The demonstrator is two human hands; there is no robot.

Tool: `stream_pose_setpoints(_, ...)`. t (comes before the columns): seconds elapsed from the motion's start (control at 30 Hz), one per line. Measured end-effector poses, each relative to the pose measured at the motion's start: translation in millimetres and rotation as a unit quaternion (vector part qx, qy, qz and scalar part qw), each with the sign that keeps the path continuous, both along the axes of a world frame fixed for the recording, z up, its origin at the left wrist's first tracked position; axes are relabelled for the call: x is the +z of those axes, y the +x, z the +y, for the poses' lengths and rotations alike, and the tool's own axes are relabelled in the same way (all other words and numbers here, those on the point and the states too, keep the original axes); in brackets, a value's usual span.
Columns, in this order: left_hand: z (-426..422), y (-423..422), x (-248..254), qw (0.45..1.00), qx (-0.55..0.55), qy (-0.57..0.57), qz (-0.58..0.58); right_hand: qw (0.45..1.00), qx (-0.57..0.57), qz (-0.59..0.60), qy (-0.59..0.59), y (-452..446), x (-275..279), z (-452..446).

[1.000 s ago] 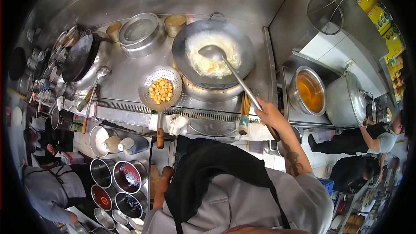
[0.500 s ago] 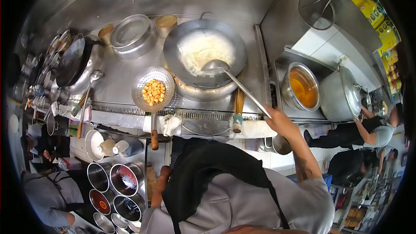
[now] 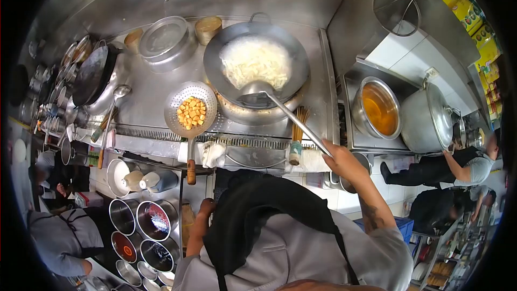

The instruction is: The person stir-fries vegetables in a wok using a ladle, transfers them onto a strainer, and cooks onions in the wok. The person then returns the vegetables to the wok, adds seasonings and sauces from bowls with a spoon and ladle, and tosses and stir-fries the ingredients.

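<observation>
My right hand [image 3: 335, 156] is wrapped round the handle of a long metal ladle [image 3: 296, 121]. The ladle's bowl rests at the near inner side of a dark wok [image 3: 215, 62], beside pale, steaming food [image 3: 256, 62]. My left hand [image 3: 206, 207] hangs low by my body, left of the dark apron; its fingers are too small and partly hidden to read. Nearest to it above is the wooden handle of a perforated strainer [image 3: 173, 113] that holds golden cubes [image 3: 191, 113]. A bamboo brush [image 3: 296, 148] lies at the counter's front edge, right of the wok.
A lidded pot [image 3: 164, 40] stands behind the strainer. To the right are a bowl of orange liquid [image 3: 380, 109] and a big lidded pot [image 3: 425, 121]. Several metal containers [image 3: 156, 220] stand lower left. Other people [image 3: 59, 237] are at the left and right.
The ladle has moved from over the food to the wok's near side, and my right hand has drawn back toward me. The view has shifted slightly.
</observation>
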State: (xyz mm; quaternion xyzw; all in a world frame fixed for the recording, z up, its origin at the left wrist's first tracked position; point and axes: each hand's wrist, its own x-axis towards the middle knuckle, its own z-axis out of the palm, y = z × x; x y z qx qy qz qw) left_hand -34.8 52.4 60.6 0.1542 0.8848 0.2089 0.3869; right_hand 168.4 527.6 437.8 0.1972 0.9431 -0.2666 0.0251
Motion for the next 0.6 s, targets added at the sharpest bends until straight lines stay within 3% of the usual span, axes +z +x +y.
stream_pose_setpoints(0.07,-7,-4,-30,0.999,-0.025,0.017,-0.024,0.999,-0.026,0.015,0.022,-16,-19,8)
stream_pose_setpoints(0.17,13,0,11,0.999,0.016,-0.017,-0.045,0.995,-0.046,0.052,0.066,-54,-49,17)
stream_pose_setpoints(0.27,26,-13,9,0.995,-0.073,-0.014,-0.063,0.992,-0.063,0.047,0.100,-98,-80,17)
stream_pose_setpoints(0.3,31,-13,15,0.996,-0.054,0.014,-0.068,0.991,-0.068,0.036,0.109,-106,-86,14)
stream_pose_setpoints(0.4,58,-10,76,0.992,-0.012,0.091,-0.085,0.993,-0.077,-0.018,0.086,-115,-87,6)
stream_pose_setpoints(0.47,78,-15,123,0.985,-0.015,0.138,-0.100,0.995,-0.040,0.027,0.088,-89,-75,24)
stream_pose_setpoints(0.6,95,-27,166,0.968,-0.031,0.230,0.099,0.989,-0.006,0.079,0.127,-72,-53,41)
